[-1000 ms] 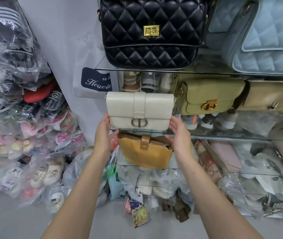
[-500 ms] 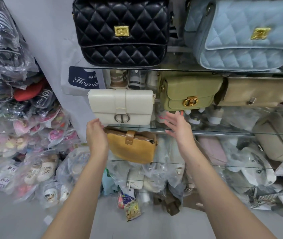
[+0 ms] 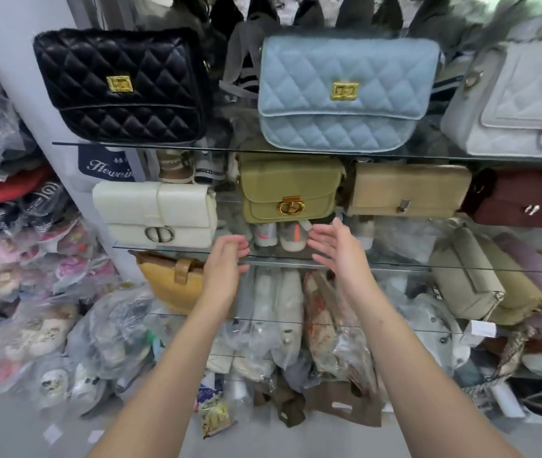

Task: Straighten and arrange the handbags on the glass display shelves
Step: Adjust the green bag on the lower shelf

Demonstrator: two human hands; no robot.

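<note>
From my remote seat, the next piece looks like the olive-green leather flap bag (image 3: 289, 183). It stands on the middle glass shelf (image 3: 279, 260) between the cream-white leather flap bag (image 3: 153, 213) and the tan rectangular leather bag (image 3: 408, 190), which it nearly touches. I judge it light and semi-stiff, a boxy shell that should keep its shape. The smooth skin could slide on glass, and the gold twist clasp (image 3: 291, 205) may scuff. I would take it by the two short sides, palms flat, not by the flap. My left hand (image 3: 225, 264) and right hand (image 3: 337, 249) hover just below and in front of it, palms facing each other, holding nothing. The left fingers are loosely curled, the right ones nearly straight and slightly spread. A second ago both hands were cupping the ends of the cream-white bag. They have since let go and swung right to frame the olive one, and the view has lifted and shifted right with them.
</note>
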